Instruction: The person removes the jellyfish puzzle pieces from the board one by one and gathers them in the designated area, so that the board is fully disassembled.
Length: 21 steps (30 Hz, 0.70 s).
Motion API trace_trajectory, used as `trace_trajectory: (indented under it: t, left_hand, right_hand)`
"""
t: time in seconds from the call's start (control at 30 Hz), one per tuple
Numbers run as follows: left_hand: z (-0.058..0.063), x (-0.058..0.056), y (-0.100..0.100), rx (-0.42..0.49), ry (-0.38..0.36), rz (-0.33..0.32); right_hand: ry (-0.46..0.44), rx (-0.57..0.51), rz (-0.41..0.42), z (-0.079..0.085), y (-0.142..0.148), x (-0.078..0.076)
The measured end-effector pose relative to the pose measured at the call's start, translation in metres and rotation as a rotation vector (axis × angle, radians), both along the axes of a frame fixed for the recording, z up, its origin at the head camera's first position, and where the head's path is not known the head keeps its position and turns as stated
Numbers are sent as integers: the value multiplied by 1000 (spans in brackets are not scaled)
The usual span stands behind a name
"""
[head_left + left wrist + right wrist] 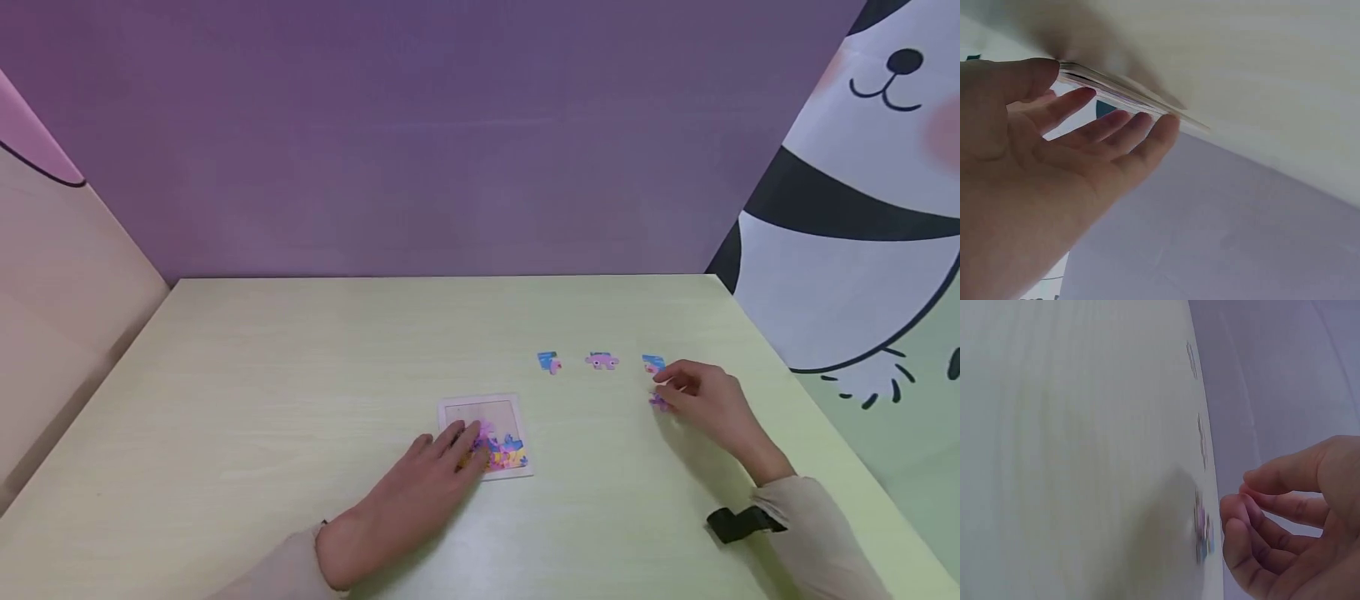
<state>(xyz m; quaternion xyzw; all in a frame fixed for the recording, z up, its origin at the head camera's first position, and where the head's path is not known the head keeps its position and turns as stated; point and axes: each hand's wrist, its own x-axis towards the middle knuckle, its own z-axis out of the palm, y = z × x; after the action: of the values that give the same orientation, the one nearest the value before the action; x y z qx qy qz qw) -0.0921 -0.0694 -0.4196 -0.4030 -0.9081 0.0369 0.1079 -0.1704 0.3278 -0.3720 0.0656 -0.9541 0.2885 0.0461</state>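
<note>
My left hand [427, 483] lies over a small framed jigsaw puzzle [522, 417], fingers spread across its lower left part. In the left wrist view, the left hand [1079, 144] has its thumb at one edge of the thin board [1191, 124] and its fingertips against the face. Colourful pieces [510, 452] fill the lower part of the frame. On the right, my right hand [701, 404] hovers with loosely bent fingers beside a purple piece [657, 402] and a blue-and-pink piece [653, 363]. In the right wrist view, the right hand [1291, 519] shows no piece between its fingertips.
Two more loose pieces lie farther left in the same row: a pink one [602, 361] and a blue-and-pink one [550, 362]. A purple wall [450, 167] stands behind the pale wooden table [262, 375]. A black strap [742, 525] hangs at the right sleeve.
</note>
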Motion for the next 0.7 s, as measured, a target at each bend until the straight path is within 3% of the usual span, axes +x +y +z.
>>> trace_trajectory:
  t: [0.17, 0.4, 0.6, 0.7]
  left_hand:
    - [5, 3, 8, 17, 8, -61]
    - [7, 5, 15, 41, -46, -68]
    - [5, 3, 16, 53, 47, -90]
    - [2, 0, 18, 60, 96, -89]
  right_hand:
    - [35, -4, 113, 1, -33, 0]
    - [0, -3, 274, 0, -86, -2]
    - [-57, -29, 434, 1, -134, -6]
    - [-127, -41, 516, -1, -154, -9]
